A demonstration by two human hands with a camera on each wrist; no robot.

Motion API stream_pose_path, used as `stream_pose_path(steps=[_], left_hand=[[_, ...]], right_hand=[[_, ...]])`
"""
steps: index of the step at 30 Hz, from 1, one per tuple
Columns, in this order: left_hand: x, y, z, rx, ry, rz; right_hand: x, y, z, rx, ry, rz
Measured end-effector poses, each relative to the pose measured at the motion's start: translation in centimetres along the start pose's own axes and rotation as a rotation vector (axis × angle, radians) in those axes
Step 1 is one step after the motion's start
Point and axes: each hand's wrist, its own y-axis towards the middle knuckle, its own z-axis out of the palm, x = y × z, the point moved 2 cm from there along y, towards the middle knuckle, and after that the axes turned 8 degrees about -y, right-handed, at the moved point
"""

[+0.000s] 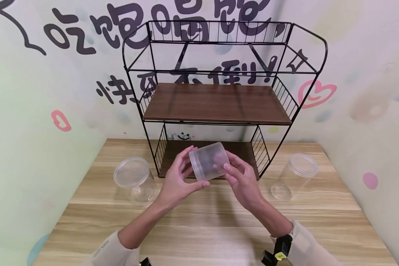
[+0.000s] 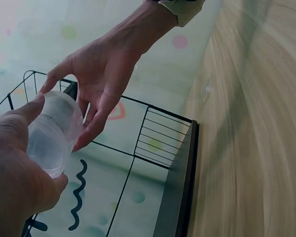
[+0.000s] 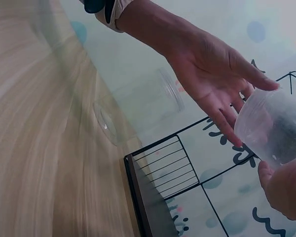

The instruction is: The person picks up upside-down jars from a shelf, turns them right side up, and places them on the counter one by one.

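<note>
Both hands hold a clear, frosted-looking plastic jar (image 1: 211, 161) in front of the shelf rack, tipped on its side. My left hand (image 1: 177, 181) grips the ridged lid end, with the thumb below and the fingers behind it. At the opposite end my right hand (image 1: 245, 181) holds the jar's base between thumb and fingers. The left wrist view shows the jar (image 2: 54, 131) between the two hands; it looks see-through, with no contents visible. In the right wrist view, part of the jar (image 3: 274, 128) is cut off by the frame edge.
A black wire rack with brown shelf boards (image 1: 216, 103) stands against the painted wall. One lidded clear jar (image 1: 134, 181) stands on the wooden table (image 1: 199, 229) left of the rack, another (image 1: 294, 177) to the right.
</note>
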Motion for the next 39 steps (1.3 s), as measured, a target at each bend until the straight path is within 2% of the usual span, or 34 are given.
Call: stream_pose_path(steps=[3,7,14,19,22,25,30,35,39], left_hand=[[0.4,0.0,0.3,-0.010,-0.028,-0.011],[0.5,0.0,0.3,-0.006,-0.019,-0.005],[-0.2,0.0,-0.3,0.054,0.070,-0.001],[-0.6,0.0,-0.8,0.083,0.126,-0.026],[-0.7,0.0,-1.2,0.095,0.162,-0.031],[-0.8,-0.1,-1.5,0.117,0.201,-0.023],[-0.8,-0.3,-1.8,0.156,0.345,-0.019],[-0.5,-0.3,-2.1,0.177,0.528,-0.033],[-0.1,-0.2,-2.3,0.181,0.640,-0.026]], right_hand=[[-0.1,-0.3,-0.2,0.012,-0.007,0.016],[-0.2,-0.5,-0.8,0.033,-0.052,0.005],[0.3,-1.1,-1.8,0.071,-0.342,-0.146],[0.8,-1.3,-2.7,0.140,-0.431,-0.218],[1.5,-1.6,-3.3,0.149,-0.527,-0.271],[2.6,-2.0,-4.0,0.108,-0.660,-0.342],[5.0,-2.4,-4.9,-0.018,-0.821,-0.479],[7.8,-2.5,-5.9,-0.157,-0.919,-0.610],[9.7,-2.5,-6.7,-0.255,-0.962,-0.669]])
